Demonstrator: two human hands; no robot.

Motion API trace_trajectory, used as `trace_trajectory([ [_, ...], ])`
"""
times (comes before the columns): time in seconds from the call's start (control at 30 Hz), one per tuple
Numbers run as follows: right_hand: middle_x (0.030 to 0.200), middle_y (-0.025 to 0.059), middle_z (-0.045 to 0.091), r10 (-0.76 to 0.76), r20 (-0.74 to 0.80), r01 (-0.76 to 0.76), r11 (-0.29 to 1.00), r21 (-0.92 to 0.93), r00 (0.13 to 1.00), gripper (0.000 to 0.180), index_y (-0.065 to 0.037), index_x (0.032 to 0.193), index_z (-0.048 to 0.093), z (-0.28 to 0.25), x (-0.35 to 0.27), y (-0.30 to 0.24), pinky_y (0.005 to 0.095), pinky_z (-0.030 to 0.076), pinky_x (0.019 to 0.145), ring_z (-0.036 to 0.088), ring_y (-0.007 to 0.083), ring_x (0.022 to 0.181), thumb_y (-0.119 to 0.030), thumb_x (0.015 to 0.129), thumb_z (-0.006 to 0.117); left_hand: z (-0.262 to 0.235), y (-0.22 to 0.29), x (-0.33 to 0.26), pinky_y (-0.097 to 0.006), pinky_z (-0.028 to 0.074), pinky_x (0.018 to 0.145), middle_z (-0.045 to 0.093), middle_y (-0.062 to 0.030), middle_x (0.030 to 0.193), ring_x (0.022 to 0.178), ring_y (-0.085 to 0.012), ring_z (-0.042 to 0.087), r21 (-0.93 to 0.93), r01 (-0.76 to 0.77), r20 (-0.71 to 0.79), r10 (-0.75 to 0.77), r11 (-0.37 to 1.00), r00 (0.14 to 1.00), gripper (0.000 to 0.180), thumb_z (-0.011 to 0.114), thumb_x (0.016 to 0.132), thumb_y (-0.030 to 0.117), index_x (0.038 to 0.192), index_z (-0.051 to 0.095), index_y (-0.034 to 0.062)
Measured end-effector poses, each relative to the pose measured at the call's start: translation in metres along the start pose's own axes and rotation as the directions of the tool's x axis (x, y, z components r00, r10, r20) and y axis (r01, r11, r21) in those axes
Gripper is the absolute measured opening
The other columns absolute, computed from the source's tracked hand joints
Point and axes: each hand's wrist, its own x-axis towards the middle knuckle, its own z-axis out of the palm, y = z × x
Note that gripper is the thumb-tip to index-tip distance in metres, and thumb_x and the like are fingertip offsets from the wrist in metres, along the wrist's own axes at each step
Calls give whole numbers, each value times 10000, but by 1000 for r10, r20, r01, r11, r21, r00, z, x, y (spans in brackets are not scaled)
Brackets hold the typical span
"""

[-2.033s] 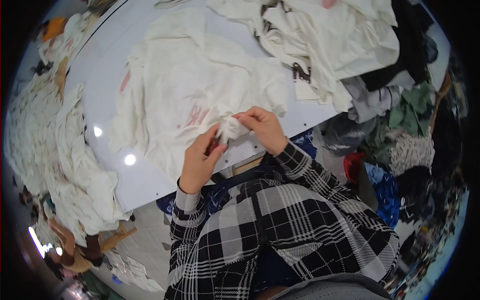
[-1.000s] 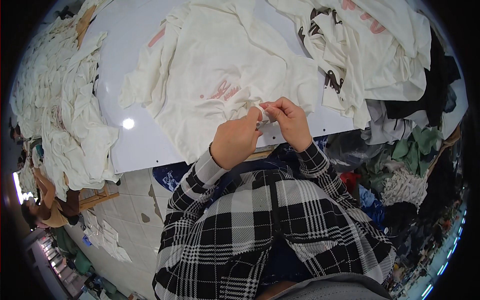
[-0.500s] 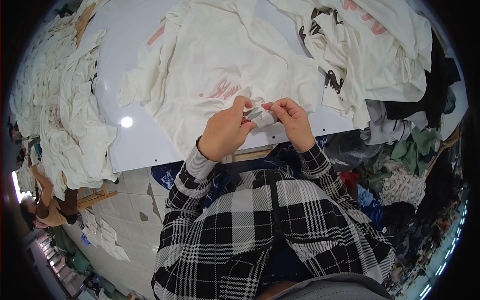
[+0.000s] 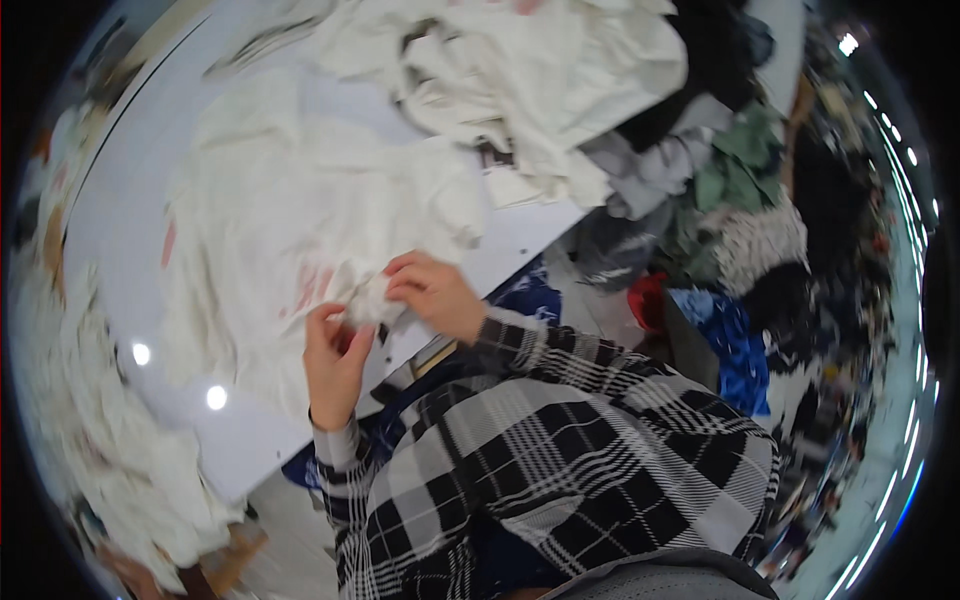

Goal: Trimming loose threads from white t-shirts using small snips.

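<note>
A white garment (image 4: 260,200) with pinkish-red lettering lies spread on the pale tabletop, its lower edge toward me. My right hand (image 4: 440,295) pinches a bunched bit of its white cloth between thumb and fingers. Just left of that bunch, my left hand (image 4: 335,365) is curled, thumb and forefinger bent toward the cloth. The small metal thread snips seen in it half a second ago are lost in blur and behind the fingers. Both hands work close together near the table's front edge.
More white garments with dark patches (image 4: 500,80) are heaped at the far right of the table (image 4: 235,450). Another white pile (image 4: 130,450) lies at the left. Beyond the right edge are grey, green (image 4: 740,160) and blue cloths (image 4: 735,350).
My view has swung to the right, so table and garment appear turned and shifted left. The hands remain at the bunched cloth; the snips' blades, plain before, no longer show clearly.
</note>
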Motion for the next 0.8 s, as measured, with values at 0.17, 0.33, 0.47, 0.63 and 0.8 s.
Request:
trace_trajectory([
  [0.17, 916, 87, 554, -7, -47, 10, 999, 51, 999, 79, 1, 774, 580, 1, -3, -3, 276, 442, 687, 551, 197, 765, -75, 796, 586, 34, 8, 11, -158, 270, 422, 518, 18, 718, 499, -3, 361, -399, 228, 36, -233, 888, 972, 468, 593, 847, 98, 1258, 388, 9],
  [0.33, 964, 103, 527, -17, -28, 17, 1000, -5, 999, 96, 3, 795, 562, -5, -6, -5, 303, 459, 692, 561, 242, 777, -89, 803, 584, 48, 6, 23, -161, 250, 371, 524, 9, 725, 450, -5, 344, -518, 197, -2, -232, 832, 973, 380, 581, 855, 98, 1194, 428, 18],
  [0.47, 1010, 114, 518, -133, 47, 141, 953, -269, 990, 107, 6, 837, 557, -8, -10, -7, 322, 496, 655, 593, 267, 760, -98, 816, 572, 54, 8, 24, -161, 270, 413, 523, 9, 731, 495, -14, 373, -428, 78, -122, -143, 900, 982, 386, 586, 841, 53, 1192, 427, 27],
  [0.63, 1014, 114, 515, -293, 69, 294, 856, -426, 954, 76, 1, 840, 551, -6, -10, -3, 319, 508, 624, 600, 257, 738, -50, 784, 556, 62, 1, 26, -155, 306, 486, 535, -1, 732, 588, -26, 440, -371, -92, -226, 6, 924, 974, 433, 590, 835, 22, 1220, 391, 30],
  [0.8, 927, 109, 514, -157, -38, 147, 971, -188, 987, 75, -10, 772, 548, -3, -4, -1, 344, 477, 631, 571, 279, 712, -52, 725, 590, 62, 1, 23, -169, 328, 524, 525, -6, 740, 616, -43, 448, -337, -126, -250, 40, 933, 967, 435, 590, 832, 12, 1218, 390, 28],
])
